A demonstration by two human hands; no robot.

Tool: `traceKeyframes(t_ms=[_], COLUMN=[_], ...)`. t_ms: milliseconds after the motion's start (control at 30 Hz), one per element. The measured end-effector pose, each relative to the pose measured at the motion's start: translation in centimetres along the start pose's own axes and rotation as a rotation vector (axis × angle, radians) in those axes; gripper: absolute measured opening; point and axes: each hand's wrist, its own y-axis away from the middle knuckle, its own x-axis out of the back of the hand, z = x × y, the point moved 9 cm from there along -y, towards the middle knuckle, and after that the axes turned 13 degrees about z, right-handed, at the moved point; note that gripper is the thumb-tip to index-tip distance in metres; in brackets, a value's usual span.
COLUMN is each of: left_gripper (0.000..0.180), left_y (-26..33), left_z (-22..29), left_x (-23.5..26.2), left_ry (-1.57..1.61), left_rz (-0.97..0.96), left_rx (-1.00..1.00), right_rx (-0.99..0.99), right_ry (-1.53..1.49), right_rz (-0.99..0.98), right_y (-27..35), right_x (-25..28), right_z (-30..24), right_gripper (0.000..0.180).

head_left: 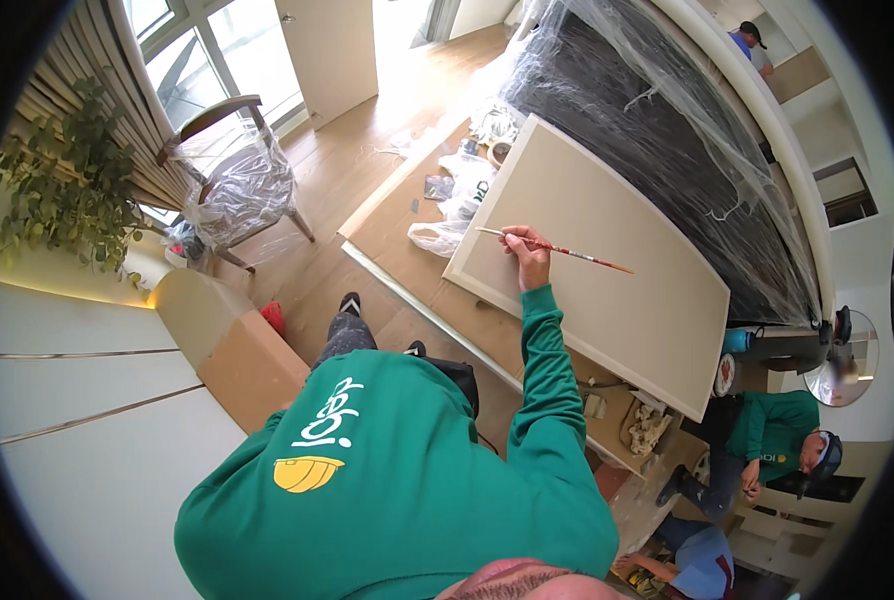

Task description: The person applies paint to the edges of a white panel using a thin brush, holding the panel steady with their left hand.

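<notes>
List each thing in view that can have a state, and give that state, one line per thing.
right hand: closed around the brush
brush: held, bristle tip over the panel
panel: lying flat on the cardboard
chair: upright, wrapped in clear plastic
dark furniture: covered with plastic sheet
left hand: out of view

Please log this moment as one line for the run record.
right hand: holds long thin paintbrush | brush tip on beige panel | left hand: out of view | panel leans on plastic-wrapped furniture
</notes>
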Motion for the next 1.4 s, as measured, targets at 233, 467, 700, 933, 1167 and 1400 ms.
traceKeyframes(t_ms=[233,467,700,933,1167,1400], left_gripper=[0.03,0.028,0.03,0.036,0.039,0.043], left_y=[-0.8,-7.5,-7.7,-7.2,-4.9,-4.6], left_z=[2.0,17.3,23.6,13.3,8.7,14.0], left_x=[0.1,-1.0,-2.8,-1.0,1.5,0.4], left_ry=[-0.044,0.395,0.399,-0.029,-0.2,-0.132], left_rz=[-0.011,-0.17,-0.229,-0.101,-0.008,0.005], left_rx=[-0.063,-0.093,-0.178,-0.232,-0.231,-0.346], right_rx=[-0.009,0.027,0.016,-0.003,0.088,0.068], right_ry=[0.081,0.084,0.145,0.203,0.296,0.246], right_rz=[0.024,0.012,-0.043,-0.02,-0.136,0.021], right_y=[-0.2,0.8,0.7,0.9,2.2,0.8], right_x=[-0.1,-0.3,-0.8,-0.9,-1.3,-1.5], right_z=[0.2,-0.7,0.3,0.0,0.2,-0.6], right_gripper=[0.015,0.013,0.012,0.014,0.013,0.013])
